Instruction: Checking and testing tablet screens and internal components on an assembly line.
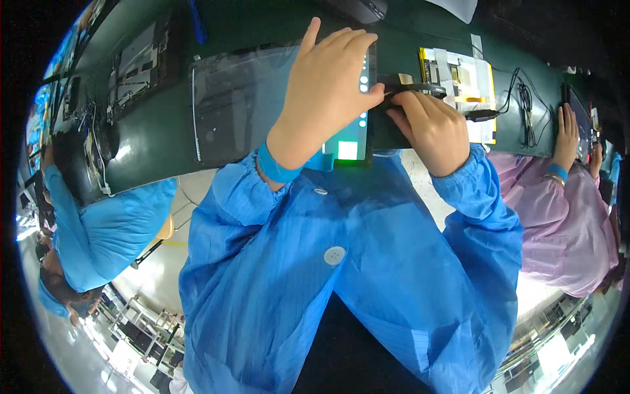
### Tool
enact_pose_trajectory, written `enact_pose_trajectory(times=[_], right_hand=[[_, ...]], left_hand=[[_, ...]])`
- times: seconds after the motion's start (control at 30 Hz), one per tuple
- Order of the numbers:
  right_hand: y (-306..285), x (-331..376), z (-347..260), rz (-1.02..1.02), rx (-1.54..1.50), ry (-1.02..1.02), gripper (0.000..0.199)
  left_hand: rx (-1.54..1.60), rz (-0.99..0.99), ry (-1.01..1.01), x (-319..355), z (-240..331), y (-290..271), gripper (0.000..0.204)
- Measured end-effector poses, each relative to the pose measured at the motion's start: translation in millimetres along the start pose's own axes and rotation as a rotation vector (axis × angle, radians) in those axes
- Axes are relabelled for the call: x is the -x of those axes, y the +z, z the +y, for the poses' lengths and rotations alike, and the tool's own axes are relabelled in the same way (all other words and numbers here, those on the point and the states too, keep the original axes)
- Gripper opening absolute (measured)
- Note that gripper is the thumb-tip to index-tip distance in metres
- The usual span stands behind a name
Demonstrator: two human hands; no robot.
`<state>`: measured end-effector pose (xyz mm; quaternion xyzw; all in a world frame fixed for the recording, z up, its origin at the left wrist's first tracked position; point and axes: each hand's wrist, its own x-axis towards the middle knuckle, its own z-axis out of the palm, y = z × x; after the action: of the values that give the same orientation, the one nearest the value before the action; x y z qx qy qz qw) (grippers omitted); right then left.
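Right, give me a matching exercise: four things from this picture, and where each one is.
Things:
1. left hand
2. right hand
3. black cable
4. co-worker's hand

Places:
A. far right, beyond the pink sleeve
B. lying on the green belt
C. spread flat over the tablet's lit screen
D. at the tablet's right edge, gripping a black part

Pairs: 1-C, 2-D, 3-B, 4-A

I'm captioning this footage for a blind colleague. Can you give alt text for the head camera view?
The left hand lies flat on a dark tablet with a lit screen, on a green work surface, while the right hand pinches a black cable at the tablet's edge. Both arms wear blue smock sleeves; a person in pink works alongside.
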<state>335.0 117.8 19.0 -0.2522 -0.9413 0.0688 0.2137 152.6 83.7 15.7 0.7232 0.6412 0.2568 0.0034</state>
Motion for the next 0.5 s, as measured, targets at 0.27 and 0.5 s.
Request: enact_pose_trajectory(times=[0.27, 0.5], right_hand=[[-6, -6, 17, -0.021, 0.043, -0.178, 0.011], [-8, -5, 21, -0.122, -0.001, -0.176, 0.011]], left_hand=[[0.073, -0.038, -0.020, -5, 2, -4, 0.050], [0.055, -0.011, 0.012, -4, -2, -1, 0.050]])
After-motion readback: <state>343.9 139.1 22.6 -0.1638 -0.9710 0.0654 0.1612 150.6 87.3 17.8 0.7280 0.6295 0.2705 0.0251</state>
